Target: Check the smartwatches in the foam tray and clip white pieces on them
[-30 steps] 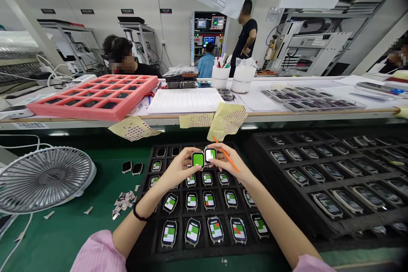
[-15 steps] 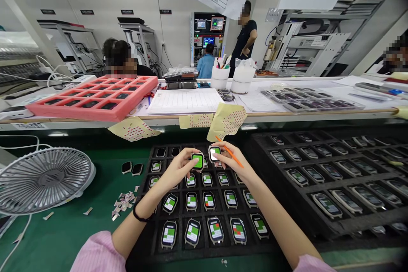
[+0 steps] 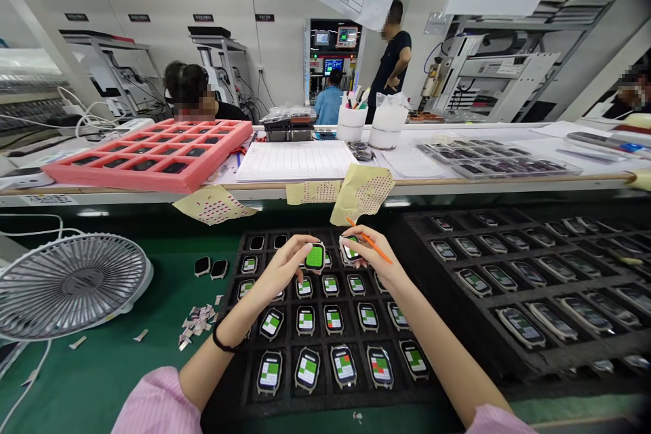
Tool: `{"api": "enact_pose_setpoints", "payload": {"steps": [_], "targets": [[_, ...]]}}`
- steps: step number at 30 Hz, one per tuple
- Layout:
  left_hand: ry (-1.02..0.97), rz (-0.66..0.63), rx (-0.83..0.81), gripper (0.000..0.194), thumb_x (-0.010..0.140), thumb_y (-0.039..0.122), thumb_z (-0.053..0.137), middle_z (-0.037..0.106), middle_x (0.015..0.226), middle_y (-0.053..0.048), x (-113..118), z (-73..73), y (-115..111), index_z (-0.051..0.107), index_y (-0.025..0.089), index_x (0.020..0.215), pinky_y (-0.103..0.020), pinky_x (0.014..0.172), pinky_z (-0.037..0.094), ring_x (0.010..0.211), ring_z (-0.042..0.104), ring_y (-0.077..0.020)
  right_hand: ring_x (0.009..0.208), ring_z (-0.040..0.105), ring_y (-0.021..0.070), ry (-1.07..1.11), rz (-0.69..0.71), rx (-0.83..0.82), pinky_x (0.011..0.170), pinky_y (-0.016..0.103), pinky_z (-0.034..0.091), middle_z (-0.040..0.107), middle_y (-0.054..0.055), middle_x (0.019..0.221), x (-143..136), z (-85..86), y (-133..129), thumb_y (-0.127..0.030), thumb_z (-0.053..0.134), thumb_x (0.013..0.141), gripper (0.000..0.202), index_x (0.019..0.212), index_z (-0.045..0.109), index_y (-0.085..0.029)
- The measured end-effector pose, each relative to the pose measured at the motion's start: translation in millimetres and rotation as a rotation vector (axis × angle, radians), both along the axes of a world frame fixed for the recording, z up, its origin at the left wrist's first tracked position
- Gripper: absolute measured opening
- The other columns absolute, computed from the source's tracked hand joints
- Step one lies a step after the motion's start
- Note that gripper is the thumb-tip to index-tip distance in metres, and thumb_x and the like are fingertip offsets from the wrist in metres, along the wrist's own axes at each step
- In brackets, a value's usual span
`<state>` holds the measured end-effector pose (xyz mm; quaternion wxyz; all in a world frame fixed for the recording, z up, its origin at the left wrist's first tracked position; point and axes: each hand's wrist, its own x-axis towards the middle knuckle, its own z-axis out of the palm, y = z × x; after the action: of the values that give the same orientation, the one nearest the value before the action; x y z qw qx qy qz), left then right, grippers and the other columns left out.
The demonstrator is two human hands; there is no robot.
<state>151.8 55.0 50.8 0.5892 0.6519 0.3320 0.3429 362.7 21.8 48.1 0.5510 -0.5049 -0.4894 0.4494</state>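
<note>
My left hand (image 3: 285, 262) grips a smartwatch body (image 3: 314, 256) by its edges, its lit screen mostly green. In my right hand (image 3: 375, 259) is a second smartwatch body (image 3: 350, 249), tilted, with a white and green screen partly covered by the fingers. An orange stick (image 3: 370, 241), like a slim pen, is also tucked in the right hand. Both hands hover over the far part of a black foam tray (image 3: 289, 403). Its compartments hold many strapless watches, such as a lit one (image 3: 269, 373) at the near left; most screens show white and green, a few with red.
Another black watch tray (image 3: 488, 339) lies to the right. On the green mat are two dark watches (image 3: 202, 266), small scraps (image 3: 196, 325) and a white fan (image 3: 76, 285). A raised shelf ahead bears a pink foam tray (image 3: 193, 180) and papers (image 3: 300, 161). Several people are beyond.
The left thumb has moved off the screen to the watch's edge, and the screen shows more green. My right hand has shifted slightly right, its watch now tilted, showing green beside white.
</note>
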Motion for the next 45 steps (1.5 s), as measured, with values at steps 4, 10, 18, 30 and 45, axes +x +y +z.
{"api": "enact_pose_setpoints", "payload": {"steps": [4, 10, 18, 30, 45], "targets": [[0.001, 0.000, -0.001, 0.042, 0.085, 0.053, 0.052, 0.059, 0.086, -0.003, -0.1, 0.5, -0.3, 0.057, 0.019, 0.109, -0.020, 0.044, 0.045, 0.070, 0.065, -0.0164, 0.044, 0.048, 0.0071, 0.009, 0.008, -0.001, 0.038, 0.019, 0.035, 0.054, -0.003, 0.063, -0.2, 1.0, -0.2, -0.041, 0.070, 0.077, 0.024, 0.081, 0.064, -0.019], [-0.015, -0.022, 0.001, 0.040, 0.086, 0.051, 0.052, 0.058, 0.086, -0.002, -0.8, 0.9, -0.2, 0.055, 0.019, 0.110, -0.019, 0.044, 0.045, 0.071, 0.066, -0.0166, 0.049, 0.055, 0.0086, -0.014, 0.148, 0.078, 0.041, 0.018, 0.037, 0.055, -0.003, 0.067, 2.3, -1.7, 0.4, -0.037, 0.066, 0.082, 0.024, 0.100, 0.064, -0.021], [-0.018, -0.024, 0.002, 0.040, 0.087, 0.051, 0.052, 0.059, 0.086, -0.002, -0.6, 0.2, 0.9, 0.055, 0.020, 0.110, -0.019, 0.044, 0.045, 0.071, 0.066, -0.0164, 0.058, 0.061, 0.0109, -0.037, 0.192, 0.059, 0.040, 0.019, 0.037, 0.062, 0.002, 0.091, 2.2, -4.8, 3.3, -0.028, 0.077, 0.070, 0.037, 0.102, 0.060, -0.021], [-0.019, 0.015, -0.004, 0.041, 0.087, 0.053, 0.050, 0.060, 0.084, -0.003, -2.8, 1.8, 2.2, 0.056, 0.019, 0.108, -0.020, 0.044, 0.048, 0.073, 0.066, -0.0171, 0.067, 0.065, 0.0143, -0.017, 0.257, 0.101, 0.042, 0.019, 0.040, 0.060, 0.005, 0.097, 2.2, -0.4, 0.3, -0.033, 0.070, 0.077, 0.037, 0.110, 0.057, -0.021], [0.000, -0.090, 0.114, 0.046, 0.081, 0.034, 0.065, 0.058, 0.117, -0.009, -3.3, 8.6, -6.6, 0.047, 0.022, 0.121, -0.023, 0.060, 0.051, 0.091, 0.063, -0.0190, 0.057, 0.062, 0.0134, 0.048, 0.165, 0.051, 0.048, 0.023, 0.045, 0.063, 0.001, 0.073, -2.1, -0.7, -2.2, -0.045, 0.058, 0.087, 0.028, 0.101, 0.065, -0.021]]}}
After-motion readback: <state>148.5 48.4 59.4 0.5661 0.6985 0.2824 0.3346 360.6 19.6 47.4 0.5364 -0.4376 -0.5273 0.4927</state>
